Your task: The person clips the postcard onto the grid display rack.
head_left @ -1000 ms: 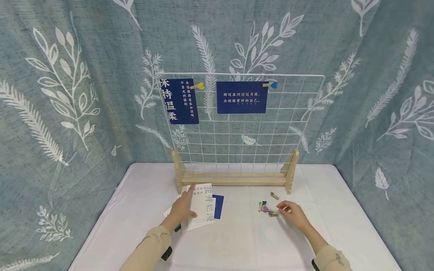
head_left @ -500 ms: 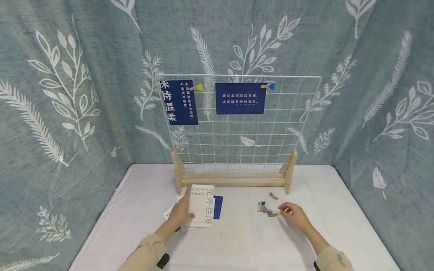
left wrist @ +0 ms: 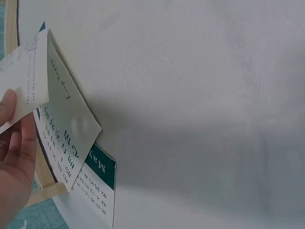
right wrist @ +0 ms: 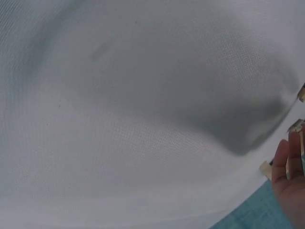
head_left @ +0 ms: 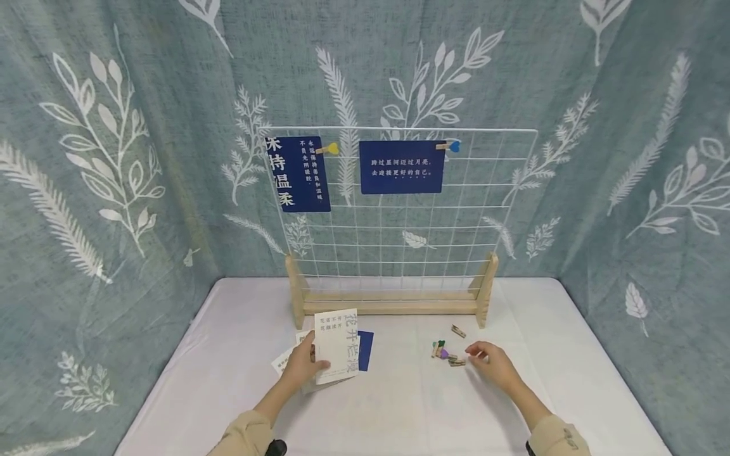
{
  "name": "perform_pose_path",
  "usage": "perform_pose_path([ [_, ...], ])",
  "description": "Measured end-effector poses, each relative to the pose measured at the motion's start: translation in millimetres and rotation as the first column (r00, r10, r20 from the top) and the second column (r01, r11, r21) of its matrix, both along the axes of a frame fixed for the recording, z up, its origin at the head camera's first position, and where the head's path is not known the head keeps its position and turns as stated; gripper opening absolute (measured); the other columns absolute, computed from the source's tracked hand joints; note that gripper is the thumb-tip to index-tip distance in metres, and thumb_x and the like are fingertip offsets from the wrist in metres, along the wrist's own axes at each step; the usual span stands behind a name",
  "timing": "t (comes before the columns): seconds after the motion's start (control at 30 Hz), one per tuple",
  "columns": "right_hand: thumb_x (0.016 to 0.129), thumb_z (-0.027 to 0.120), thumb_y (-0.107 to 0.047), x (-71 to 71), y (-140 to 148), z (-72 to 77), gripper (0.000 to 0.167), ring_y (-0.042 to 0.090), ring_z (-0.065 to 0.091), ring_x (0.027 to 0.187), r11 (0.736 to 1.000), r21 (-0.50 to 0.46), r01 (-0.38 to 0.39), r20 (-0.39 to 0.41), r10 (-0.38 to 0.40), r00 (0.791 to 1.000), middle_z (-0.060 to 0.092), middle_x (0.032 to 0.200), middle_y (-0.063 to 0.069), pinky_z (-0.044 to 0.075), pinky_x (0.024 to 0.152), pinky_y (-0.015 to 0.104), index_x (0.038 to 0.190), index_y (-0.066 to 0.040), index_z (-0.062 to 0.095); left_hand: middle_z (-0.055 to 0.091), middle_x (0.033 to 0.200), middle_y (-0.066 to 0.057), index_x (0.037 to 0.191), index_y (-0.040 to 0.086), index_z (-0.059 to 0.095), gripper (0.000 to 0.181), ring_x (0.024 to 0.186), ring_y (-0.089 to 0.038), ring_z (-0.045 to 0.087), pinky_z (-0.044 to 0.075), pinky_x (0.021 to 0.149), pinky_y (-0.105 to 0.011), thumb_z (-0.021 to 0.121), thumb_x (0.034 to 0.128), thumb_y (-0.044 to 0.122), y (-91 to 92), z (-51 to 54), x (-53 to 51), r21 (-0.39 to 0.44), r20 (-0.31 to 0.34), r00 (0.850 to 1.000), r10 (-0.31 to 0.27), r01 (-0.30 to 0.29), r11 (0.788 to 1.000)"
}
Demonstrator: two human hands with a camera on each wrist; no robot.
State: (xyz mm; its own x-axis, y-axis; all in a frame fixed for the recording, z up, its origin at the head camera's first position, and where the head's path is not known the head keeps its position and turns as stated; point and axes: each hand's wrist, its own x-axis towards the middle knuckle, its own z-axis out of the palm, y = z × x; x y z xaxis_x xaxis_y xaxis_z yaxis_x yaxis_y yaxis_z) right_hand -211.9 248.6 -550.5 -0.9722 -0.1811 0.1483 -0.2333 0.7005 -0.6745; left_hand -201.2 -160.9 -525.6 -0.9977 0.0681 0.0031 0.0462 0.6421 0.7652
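Observation:
My left hand (head_left: 300,365) pinches a white card (head_left: 336,345) by its left edge, thumb in front and fingers behind. In the left wrist view the card (left wrist: 29,78) is lifted and tilted over another printed card (left wrist: 71,119), with a green-and-white card (left wrist: 100,179) partly under that one. A dark blue card (head_left: 365,351) shows at the pile's right side. My right hand (head_left: 495,365) hovers by several small wooden clothespins (head_left: 456,361), fingers loosely bent and nothing seen between them. One clothespin (head_left: 458,331) lies apart behind these. The right wrist view shows my hand (right wrist: 291,181) only at its edge.
A white wire grid (head_left: 399,244) stands upright in a wooden base (head_left: 390,308) at the back. Two blue cards hang on it: a tall one (head_left: 305,180) with a yellow heart clothespin (head_left: 331,148), a wide one (head_left: 402,180) with a blue heart clothespin (head_left: 452,146).
My left hand has lifted the white card off the pile, drawing back slightly and uncovering more of the cards beneath. My right hand has stayed by the clothespins. The head view has shifted slightly.

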Motion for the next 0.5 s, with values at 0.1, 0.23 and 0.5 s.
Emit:
perform_pose_path([
  [0.1,0.083,0.063,0.003,-3.7,1,-2.4,0.01,0.024,0.06,0.079,1.0,0.014,-0.018,-0.022,0.018,1.0,0.067,0.088,0.012,0.051,0.073,0.03,0.093,0.002,0.066,0.062,0.097,-0.02,0.138,-0.012,0.032,0.077,0.079,-0.018,0.054,0.05,0.069,-0.027,0.073,0.0751,0.004,0.0,-0.9,-1.4,0.038,0.001,1.0,0.013,-0.013,0.999],
  [0.23,0.083,0.064,0.001,-8.3,0,-8.1,0.01,0.024,0.061,0.082,0.999,0.027,-0.03,-0.019,0.031,0.999,0.067,0.09,0.01,0.052,0.074,0.028,0.093,0.0,0.066,0.066,0.093,-0.014,0.136,-0.011,0.035,0.073,0.076,-0.012,0.056,0.048,0.063,-0.018,0.072,0.0748,0.0,-1.4,-1.7,-0.5,0.101,-0.003,1.0,0.019,-0.019,0.995],
  [0.5,0.082,0.066,-0.001,-12.4,-3,-9.5,0.014,0.025,0.06,0.089,0.999,0.032,-0.01,0.007,0.01,1.0,0.066,0.093,0.008,0.051,0.081,0.038,0.096,-0.001,0.066,0.066,0.099,-0.025,0.132,-0.01,0.038,0.062,0.082,-0.027,0.068,0.056,0.066,-0.022,0.068,0.0773,-0.006,3.6,1.0,1.9,0.195,-0.031,0.999,0.015,-0.008,0.981],
])
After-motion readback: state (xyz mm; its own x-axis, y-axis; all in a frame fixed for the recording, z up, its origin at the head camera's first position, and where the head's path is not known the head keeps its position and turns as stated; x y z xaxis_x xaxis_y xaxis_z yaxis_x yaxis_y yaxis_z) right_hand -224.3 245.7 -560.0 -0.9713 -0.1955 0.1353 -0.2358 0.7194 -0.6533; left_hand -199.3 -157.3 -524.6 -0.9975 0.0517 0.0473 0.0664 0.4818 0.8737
